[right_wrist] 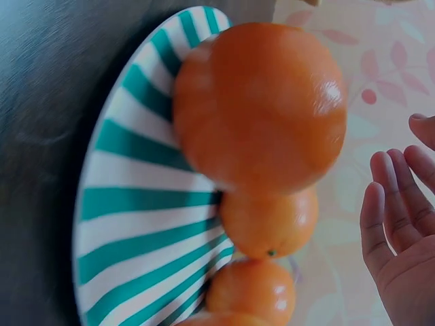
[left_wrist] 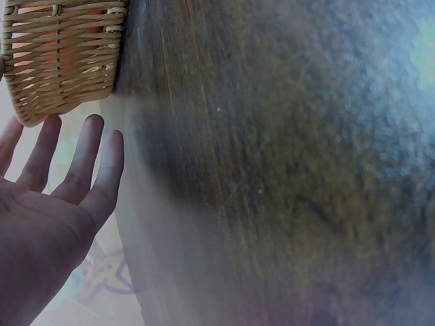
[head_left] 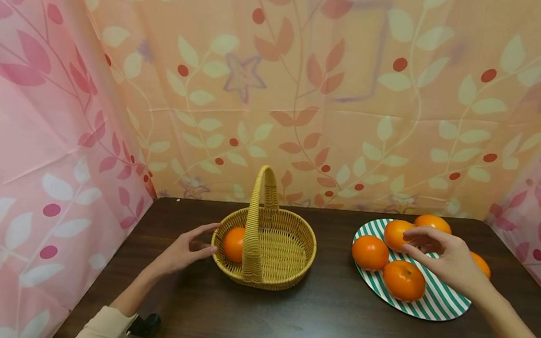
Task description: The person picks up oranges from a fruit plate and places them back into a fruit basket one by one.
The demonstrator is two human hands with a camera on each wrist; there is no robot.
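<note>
At the left rim of a yellow wicker basket (head_left: 286, 282) is my left hand (head_left: 181, 250), its thumb and fingertips at the outer side. In the left wrist view that hand (left_wrist: 51, 210) has its fingers extended toward the woven wall (left_wrist: 61, 75). One orange (head_left: 233, 245) lies inside the basket, left of the handle (head_left: 253, 225). My right hand (head_left: 454, 260) hovers over a green-and-white striped plate (head_left: 446, 307), fingers loosely bent and holding nothing. Several oranges sit there, including a near one (head_left: 404, 281) and a left one (head_left: 370, 253); the hand partly covers others.
Both things stand on a dark brown wooden table (head_left: 260, 320), the basket near the middle and the plate at right. A patterned curtain (head_left: 304, 87) hangs behind the table, with pink cloth (head_left: 30, 173) along the left side.
</note>
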